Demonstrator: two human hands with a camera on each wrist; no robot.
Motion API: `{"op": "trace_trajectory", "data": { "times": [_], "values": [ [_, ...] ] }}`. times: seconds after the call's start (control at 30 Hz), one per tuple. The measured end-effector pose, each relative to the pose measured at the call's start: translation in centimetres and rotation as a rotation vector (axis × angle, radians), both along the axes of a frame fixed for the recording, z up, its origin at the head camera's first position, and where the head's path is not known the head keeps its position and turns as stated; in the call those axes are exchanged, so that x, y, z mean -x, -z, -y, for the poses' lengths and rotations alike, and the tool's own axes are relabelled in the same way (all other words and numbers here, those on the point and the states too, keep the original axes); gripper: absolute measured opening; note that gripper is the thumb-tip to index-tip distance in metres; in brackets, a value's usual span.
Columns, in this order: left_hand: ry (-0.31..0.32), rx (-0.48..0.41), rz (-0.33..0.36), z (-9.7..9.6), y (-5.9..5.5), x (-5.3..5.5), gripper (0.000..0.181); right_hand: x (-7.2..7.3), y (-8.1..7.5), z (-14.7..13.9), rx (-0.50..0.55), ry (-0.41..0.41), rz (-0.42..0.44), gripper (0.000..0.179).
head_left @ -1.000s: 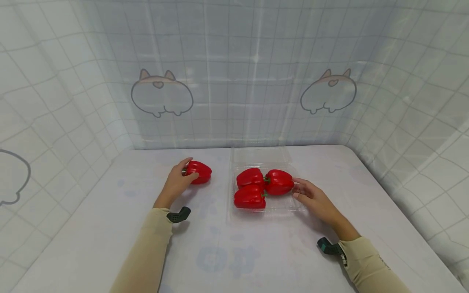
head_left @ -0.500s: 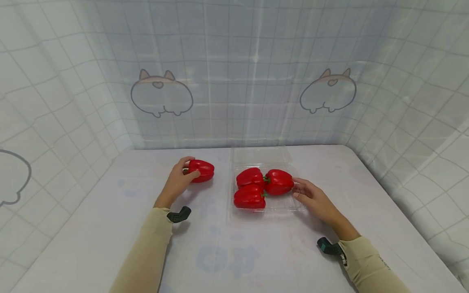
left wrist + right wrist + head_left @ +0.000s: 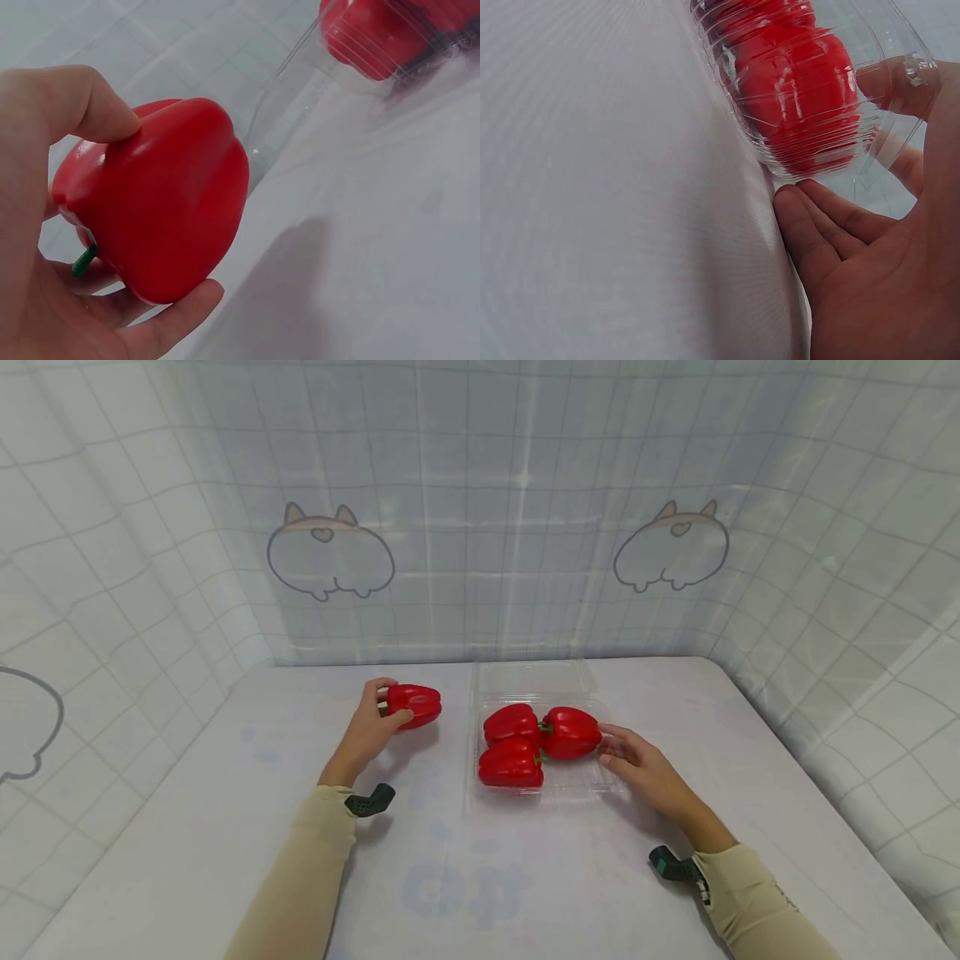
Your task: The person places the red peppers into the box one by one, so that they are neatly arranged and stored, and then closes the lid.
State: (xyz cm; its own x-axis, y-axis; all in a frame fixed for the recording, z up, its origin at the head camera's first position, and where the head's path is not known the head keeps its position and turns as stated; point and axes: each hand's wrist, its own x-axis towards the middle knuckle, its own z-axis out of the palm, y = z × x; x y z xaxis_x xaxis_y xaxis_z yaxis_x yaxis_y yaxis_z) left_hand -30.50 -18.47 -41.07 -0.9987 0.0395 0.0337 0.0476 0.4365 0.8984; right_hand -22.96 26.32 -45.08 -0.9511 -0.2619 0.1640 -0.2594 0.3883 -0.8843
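My left hand (image 3: 369, 727) grips a red bell pepper (image 3: 415, 704), thumb on one side and fingers round the other. In the left wrist view this bell pepper (image 3: 169, 202) is held above the table, its green stem toward the palm. Right of it lies a clear plastic clamshell container (image 3: 581, 779), lid folded back, with three more red bell peppers (image 3: 512, 763) inside. My right hand (image 3: 648, 772) holds the container's right side. In the right wrist view some fingertips (image 3: 799, 206) rest low against the ribbed outer wall, while another digit reaches over the rim.
The container's clear lid (image 3: 534, 677) lies flat toward the back wall. A pale cloth (image 3: 450, 835) covers the table. Curtains (image 3: 495, 527) with a grid pattern stand behind and along both sides.
My left hand has raised the bell pepper a little and shifted it slightly to the right and away from me. The right hand and the container have stayed in place.
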Motion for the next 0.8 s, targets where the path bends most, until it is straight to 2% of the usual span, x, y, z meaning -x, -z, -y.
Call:
{"op": "trace_trajectory", "data": {
  "times": [0.37, 0.57, 0.8],
  "values": [
    [0.021, -0.007, 0.0, -1.2, -0.1, -0.5, 0.067, -0.1, -0.2, 0.2, -0.002, -0.001, 0.006, 0.057],
    [0.019, 0.0, -0.042, -1.7, 0.2, -1.1, 0.067, 0.0, -0.1, 0.2, -0.005, 0.006, -0.003, 0.056],
    [0.018, -0.054, -0.064, -2.6, 0.3, -1.7, 0.067, 0.1, 0.1, 0.2, -0.01, 0.01, -0.006, 0.057]
  ]
}}
